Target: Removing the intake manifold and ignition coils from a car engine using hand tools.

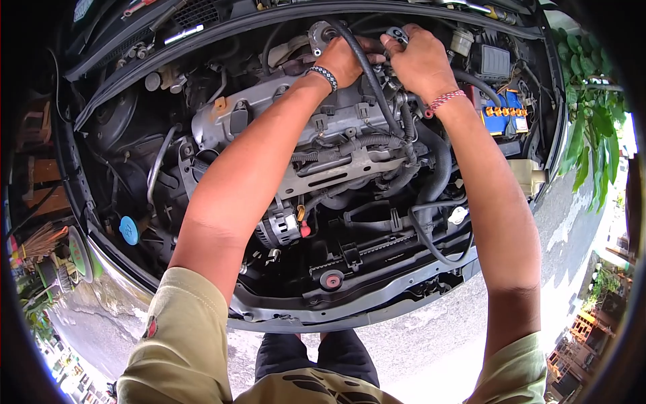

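Observation:
My right hand is closed around the head of a ratchet wrench at the back of a car's engine bay. Beside it, my left hand reaches behind a black rubber hose, its fingers pointing towards the ratchet. Whether those fingers grip anything is hidden. A round metal throttle body or housing sits just left of that hand. Below both hands lies the engine's metal valve cover, with wiring connectors and a corrugated harness along its front.
The battery is at the right, below a black box. An alternator, the radiator cap and a blue reservoir cap are nearer me. A shiny metal tool lies on the rear cowl. The front crossmember edges the bay.

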`<action>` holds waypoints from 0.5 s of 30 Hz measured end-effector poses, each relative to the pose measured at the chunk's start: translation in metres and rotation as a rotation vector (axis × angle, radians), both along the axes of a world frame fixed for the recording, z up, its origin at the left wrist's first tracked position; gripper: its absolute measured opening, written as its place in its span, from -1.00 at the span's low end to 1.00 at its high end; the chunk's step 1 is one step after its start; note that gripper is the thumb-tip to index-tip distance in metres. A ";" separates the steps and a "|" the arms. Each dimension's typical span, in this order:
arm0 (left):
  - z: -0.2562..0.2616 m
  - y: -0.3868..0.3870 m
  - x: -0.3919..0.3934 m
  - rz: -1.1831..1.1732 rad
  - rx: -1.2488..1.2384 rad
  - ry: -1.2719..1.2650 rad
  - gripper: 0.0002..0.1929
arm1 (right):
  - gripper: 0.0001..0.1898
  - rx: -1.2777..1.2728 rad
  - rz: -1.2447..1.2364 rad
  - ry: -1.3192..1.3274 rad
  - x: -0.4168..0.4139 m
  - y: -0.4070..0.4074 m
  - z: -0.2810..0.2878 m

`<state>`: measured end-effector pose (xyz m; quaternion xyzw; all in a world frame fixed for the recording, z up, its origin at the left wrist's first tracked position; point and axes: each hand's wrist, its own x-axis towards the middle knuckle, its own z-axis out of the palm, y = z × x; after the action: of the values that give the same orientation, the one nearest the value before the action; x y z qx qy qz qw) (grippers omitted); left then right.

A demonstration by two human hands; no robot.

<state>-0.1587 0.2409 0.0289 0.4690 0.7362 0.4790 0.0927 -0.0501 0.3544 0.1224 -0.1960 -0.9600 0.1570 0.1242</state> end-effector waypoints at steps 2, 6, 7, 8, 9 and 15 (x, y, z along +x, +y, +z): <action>-0.002 -0.001 -0.003 0.003 -0.005 0.041 -0.67 | -0.47 0.009 -0.015 0.005 0.000 0.000 0.002; -0.005 0.002 -0.005 0.032 -0.037 0.025 -0.68 | -0.40 0.036 -0.048 -0.010 -0.002 -0.004 0.007; -0.006 0.003 -0.005 0.039 -0.033 0.027 -0.68 | -0.40 0.060 -0.014 0.034 -0.003 -0.005 0.009; -0.006 0.004 -0.005 0.047 -0.017 0.044 -0.69 | -0.43 -0.139 -0.069 -0.045 -0.004 -0.006 0.012; -0.007 0.005 -0.005 0.054 -0.003 0.061 -0.69 | -0.45 -0.341 -0.134 -0.156 -0.006 -0.007 0.014; -0.016 0.002 -0.004 0.048 -0.062 -0.032 -0.71 | -0.54 -0.219 0.087 -0.388 -0.018 -0.010 0.020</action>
<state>-0.1628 0.2430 0.0134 0.4404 0.7602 0.4653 0.1073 -0.0683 0.3447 0.1421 -0.1930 -0.9506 0.2250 -0.0918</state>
